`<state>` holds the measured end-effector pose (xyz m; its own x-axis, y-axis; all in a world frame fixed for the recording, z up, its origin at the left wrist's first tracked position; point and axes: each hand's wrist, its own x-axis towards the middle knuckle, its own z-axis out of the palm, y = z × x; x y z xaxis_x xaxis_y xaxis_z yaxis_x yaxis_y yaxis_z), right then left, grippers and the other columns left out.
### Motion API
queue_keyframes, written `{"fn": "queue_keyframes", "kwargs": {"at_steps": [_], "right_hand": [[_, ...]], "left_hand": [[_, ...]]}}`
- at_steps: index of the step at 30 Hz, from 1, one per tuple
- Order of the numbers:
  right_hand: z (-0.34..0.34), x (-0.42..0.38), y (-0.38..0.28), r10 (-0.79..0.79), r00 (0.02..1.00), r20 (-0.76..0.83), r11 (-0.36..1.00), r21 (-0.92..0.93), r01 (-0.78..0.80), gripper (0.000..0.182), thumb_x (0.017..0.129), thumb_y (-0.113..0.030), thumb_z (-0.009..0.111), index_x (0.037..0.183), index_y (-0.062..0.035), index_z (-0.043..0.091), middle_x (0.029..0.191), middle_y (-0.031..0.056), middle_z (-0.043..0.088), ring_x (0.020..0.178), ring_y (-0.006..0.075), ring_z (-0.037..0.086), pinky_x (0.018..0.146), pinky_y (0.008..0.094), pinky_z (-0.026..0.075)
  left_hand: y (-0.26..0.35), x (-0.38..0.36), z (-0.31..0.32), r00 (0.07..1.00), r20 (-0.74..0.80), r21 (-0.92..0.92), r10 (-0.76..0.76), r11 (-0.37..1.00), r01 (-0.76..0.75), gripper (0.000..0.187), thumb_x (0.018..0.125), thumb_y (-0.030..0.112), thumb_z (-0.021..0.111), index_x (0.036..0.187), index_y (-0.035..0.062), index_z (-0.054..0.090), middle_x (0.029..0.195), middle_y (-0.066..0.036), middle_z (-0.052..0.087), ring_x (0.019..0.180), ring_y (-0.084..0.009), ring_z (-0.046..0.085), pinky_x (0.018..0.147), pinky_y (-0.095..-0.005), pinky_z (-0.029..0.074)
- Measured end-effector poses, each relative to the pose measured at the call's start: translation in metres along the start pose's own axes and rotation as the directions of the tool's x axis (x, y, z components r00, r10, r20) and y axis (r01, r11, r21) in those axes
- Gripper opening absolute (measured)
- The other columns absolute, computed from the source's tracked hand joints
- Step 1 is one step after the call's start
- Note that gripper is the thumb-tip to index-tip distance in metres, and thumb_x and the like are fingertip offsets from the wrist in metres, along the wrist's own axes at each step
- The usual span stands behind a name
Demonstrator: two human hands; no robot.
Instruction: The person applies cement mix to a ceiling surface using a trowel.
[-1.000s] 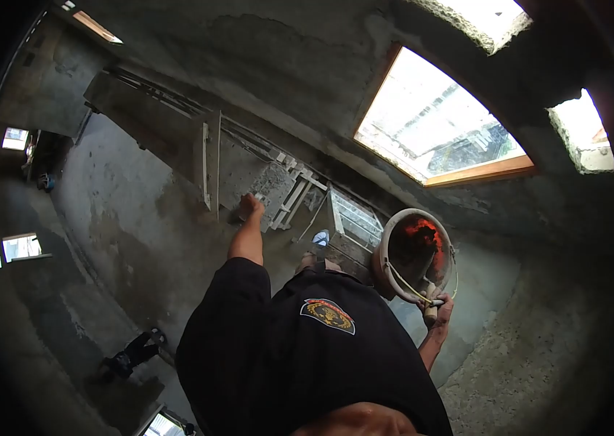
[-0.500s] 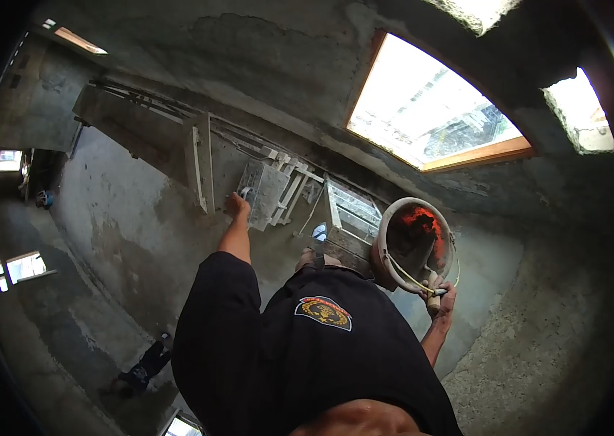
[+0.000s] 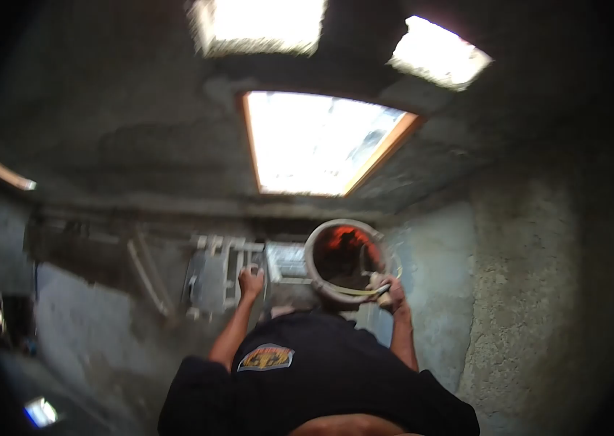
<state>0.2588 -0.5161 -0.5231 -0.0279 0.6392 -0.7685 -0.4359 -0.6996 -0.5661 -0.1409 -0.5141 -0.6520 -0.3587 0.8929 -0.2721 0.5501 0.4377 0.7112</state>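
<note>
My right hand [image 3: 395, 292] is closed around the bucket's wire handle and the wooden grip of a trowel [image 3: 376, 282]. The trowel's metal end reaches into the bucket [image 3: 315, 275], which has a pale rim and a dark inside with bright orange patches. My left hand [image 3: 251, 280] is raised with its fingers curled; blur hides whether anything is in it. Behind it show pale wooden slats [image 3: 234, 261] and a grey board [image 3: 206, 282], apart from the hand.
An orange-framed window opening [image 3: 321, 145] is in the wall ahead, with two rough bright openings above it. A long plank [image 3: 148, 272] leans at the left. Rough plaster [image 3: 521, 291] covers the wall on the right.
The view has turned, so the window moved left and the bucket shifted left and slightly down. My left hand passed from the left of the grey board to its right. My right hand keeps its hold.
</note>
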Motion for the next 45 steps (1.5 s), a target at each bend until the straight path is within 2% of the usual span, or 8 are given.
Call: {"fn": "queue_keyframes", "kwargs": {"at_steps": [5, 8, 11, 13, 18, 35, 43, 45], "right_hand": [[-0.003, 0.007, 0.008, -0.056, 0.998, -0.041, 0.996, -0.078, 0.053, 0.018, 0.071, -0.017, 0.042, 0.070, -0.0022, 0.053, 0.071, 0.0139, 0.056, 0.063, 0.0281, 0.058, 0.059, 0.0389, 0.052], [-0.001, 0.003, 0.007, -0.001, 1.000, 0.025, 1.000, 0.008, 0.000, 0.018, 0.073, -0.016, 0.041, 0.070, 0.0009, 0.048, 0.075, 0.0185, 0.054, 0.067, 0.0349, 0.057, 0.064, 0.0466, 0.053], [0.005, -0.005, 0.000, 0.010, 0.992, 0.123, 1.000, 0.026, -0.014, 0.015, 0.073, -0.014, 0.042, 0.071, -0.0003, 0.047, 0.075, 0.0176, 0.052, 0.067, 0.0358, 0.057, 0.063, 0.0501, 0.055], [0.016, -0.015, -0.006, -0.025, 0.996, 0.087, 0.999, -0.018, 0.026, 0.015, 0.074, -0.014, 0.042, 0.072, -0.0001, 0.047, 0.076, 0.0181, 0.051, 0.066, 0.0368, 0.057, 0.063, 0.0520, 0.055], [-0.012, 0.024, 0.017, -0.061, 0.986, 0.156, 0.997, 0.050, 0.054, 0.013, 0.076, -0.014, 0.040, 0.068, -0.0035, 0.041, 0.071, 0.0148, 0.050, 0.067, 0.0312, 0.056, 0.063, 0.0507, 0.054], [-0.003, 0.019, 0.013, 0.019, 0.995, 0.094, 1.000, -0.011, -0.018, 0.040, 0.083, -0.041, 0.045, 0.093, -0.0027, 0.053, 0.068, 0.0136, 0.057, 0.052, 0.0281, 0.059, 0.054, 0.0412, 0.053], [0.016, -0.016, 0.006, -0.053, 0.998, -0.013, 0.979, -0.199, 0.050, 0.065, 0.079, -0.065, 0.049, 0.057, -0.0048, 0.055, 0.051, 0.0094, 0.054, 0.044, 0.0231, 0.057, 0.047, 0.0339, 0.051], [0.029, -0.048, -0.007, 0.001, 1.000, 0.016, 0.995, -0.099, 0.001, 0.040, 0.084, -0.045, 0.055, 0.075, -0.0062, 0.055, 0.055, 0.0076, 0.055, 0.047, 0.0214, 0.057, 0.048, 0.0349, 0.051]], "left_hand": [[0.138, -0.003, 0.006, 0.834, -0.097, -0.246, 0.544, 0.798, -0.550, 0.020, 0.075, 0.018, 0.068, 0.082, 0.0011, 0.061, 0.080, -0.015, 0.059, 0.072, -0.0271, 0.059, 0.065, -0.0361, 0.047], [0.202, -0.020, -0.008, 0.737, 0.194, -0.478, 0.647, 0.719, -0.505, 0.024, 0.077, 0.024, 0.071, 0.078, 0.0018, 0.063, 0.076, -0.012, 0.060, 0.069, -0.0202, 0.061, 0.061, -0.0316, 0.049], [0.224, -0.031, -0.008, 0.416, 0.582, -0.462, 0.699, 0.705, -0.538, 0.034, 0.079, 0.032, 0.070, 0.096, 0.0034, 0.061, 0.092, -0.013, 0.062, 0.076, -0.0207, 0.062, 0.067, -0.0318, 0.050], [0.223, -0.037, 0.003, 0.209, 0.628, -0.480, 0.749, 0.584, -0.654, 0.037, 0.082, 0.034, 0.065, 0.101, 0.0029, 0.061, 0.094, -0.015, 0.062, 0.085, -0.0287, 0.062, 0.076, -0.0351, 0.049], [0.214, -0.057, 0.013, 0.059, 0.777, -0.471, 0.627, 0.641, -0.606, 0.034, 0.086, 0.029, 0.059, 0.105, 0.0017, 0.058, 0.090, -0.017, 0.063, 0.082, -0.0303, 0.063, 0.073, -0.0367, 0.049], [0.204, -0.061, 0.030, 0.357, 0.662, -0.518, 0.659, 0.747, -0.417, 0.031, 0.089, 0.033, 0.057, 0.094, 0.0028, 0.062, 0.065, -0.007, 0.055, 0.060, -0.0106, 0.047, 0.056, -0.0297, 0.041], [0.200, -0.050, 0.032, 0.292, 0.617, -0.601, 0.731, 0.677, -0.426, 0.027, 0.088, 0.025, 0.060, 0.091, -0.0018, 0.063, 0.073, -0.010, 0.061, 0.071, -0.0090, 0.053, 0.067, -0.0307, 0.046], [0.212, -0.049, 0.029, 0.184, 0.673, -0.575, 0.716, 0.664, -0.479, 0.027, 0.087, 0.023, 0.061, 0.084, -0.0036, 0.060, 0.069, -0.014, 0.057, 0.064, -0.0153, 0.053, 0.063, -0.0328, 0.045]]}}
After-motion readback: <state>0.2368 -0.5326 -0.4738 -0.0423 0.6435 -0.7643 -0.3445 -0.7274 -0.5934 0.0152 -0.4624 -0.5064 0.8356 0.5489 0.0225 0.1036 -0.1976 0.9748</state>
